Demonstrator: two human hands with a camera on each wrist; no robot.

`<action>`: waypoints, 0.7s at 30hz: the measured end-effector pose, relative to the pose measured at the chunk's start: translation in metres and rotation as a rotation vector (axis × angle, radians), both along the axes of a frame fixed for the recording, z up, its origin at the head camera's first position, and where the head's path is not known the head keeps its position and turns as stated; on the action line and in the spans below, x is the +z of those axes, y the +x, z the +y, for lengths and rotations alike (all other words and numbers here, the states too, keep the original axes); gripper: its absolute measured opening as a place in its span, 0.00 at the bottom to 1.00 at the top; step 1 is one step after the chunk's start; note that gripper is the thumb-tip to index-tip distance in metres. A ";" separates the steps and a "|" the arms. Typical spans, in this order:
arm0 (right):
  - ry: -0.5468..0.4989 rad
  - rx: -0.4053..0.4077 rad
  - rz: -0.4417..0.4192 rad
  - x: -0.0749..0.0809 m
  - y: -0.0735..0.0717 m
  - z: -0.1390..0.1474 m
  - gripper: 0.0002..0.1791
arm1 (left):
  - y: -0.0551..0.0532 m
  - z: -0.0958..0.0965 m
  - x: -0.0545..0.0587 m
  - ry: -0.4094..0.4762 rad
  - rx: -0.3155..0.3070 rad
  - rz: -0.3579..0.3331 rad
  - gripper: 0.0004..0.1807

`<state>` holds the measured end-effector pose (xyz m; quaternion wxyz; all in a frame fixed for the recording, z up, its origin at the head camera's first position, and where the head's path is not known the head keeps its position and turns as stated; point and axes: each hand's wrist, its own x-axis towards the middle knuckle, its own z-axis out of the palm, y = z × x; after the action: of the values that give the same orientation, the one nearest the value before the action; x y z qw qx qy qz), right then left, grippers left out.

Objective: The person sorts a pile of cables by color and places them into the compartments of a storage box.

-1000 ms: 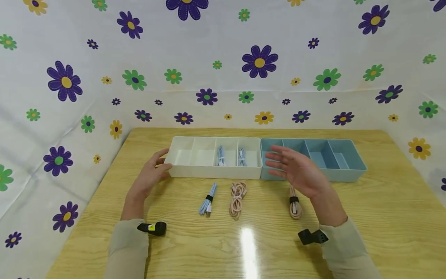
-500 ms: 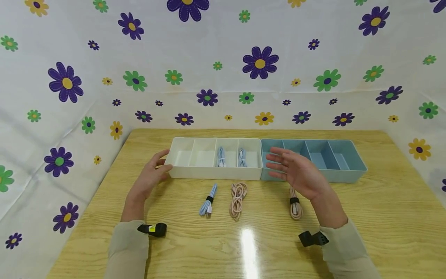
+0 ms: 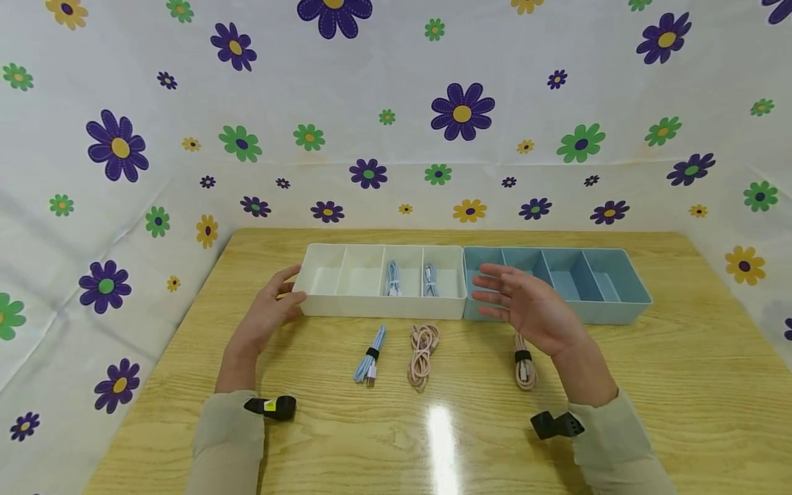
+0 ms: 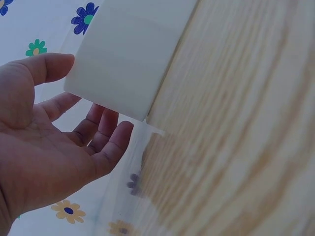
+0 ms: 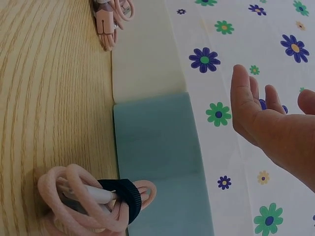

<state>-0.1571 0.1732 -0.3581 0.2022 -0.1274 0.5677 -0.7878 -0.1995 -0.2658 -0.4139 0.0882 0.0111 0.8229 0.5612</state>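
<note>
A white four-compartment organizer box [image 3: 371,306] stands end to end with a blue one [image 3: 594,313]. My left hand [image 3: 262,313] is at the white box's left end, thumb by the front corner and loosely bent fingertips along the end wall, also visible in the left wrist view. Over the left part of the blue box my right hand [image 3: 535,309] hovers, fingers extended and holding nothing. Two bundled light-blue cables [image 3: 393,280] lie in the white box's two right compartments. In front lie a light-blue cable [image 3: 366,361] with a black strap and a pink cable [image 3: 419,357].
Below my right hand lies another pink cable [image 3: 525,371] with a black strap. The wooden table [image 3: 346,440] ends at a white flowered cloth [image 3: 247,89] behind and at the sides. Small black cameras [image 3: 281,408] are strapped at both wrists.
</note>
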 end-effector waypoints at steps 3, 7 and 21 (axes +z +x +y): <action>0.001 0.002 -0.004 -0.001 0.000 0.000 0.15 | 0.000 0.000 0.000 0.001 -0.003 0.004 0.34; -0.007 0.003 -0.013 -0.002 -0.001 0.000 0.15 | -0.002 -0.001 -0.002 0.001 -0.003 0.007 0.33; -0.022 -0.007 -0.049 -0.009 -0.001 -0.004 0.17 | -0.002 -0.003 -0.004 0.003 -0.004 0.015 0.33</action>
<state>-0.1577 0.1695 -0.3675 0.2120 -0.1081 0.5545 -0.7975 -0.2020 -0.2692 -0.4181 0.0832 0.0170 0.8227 0.5621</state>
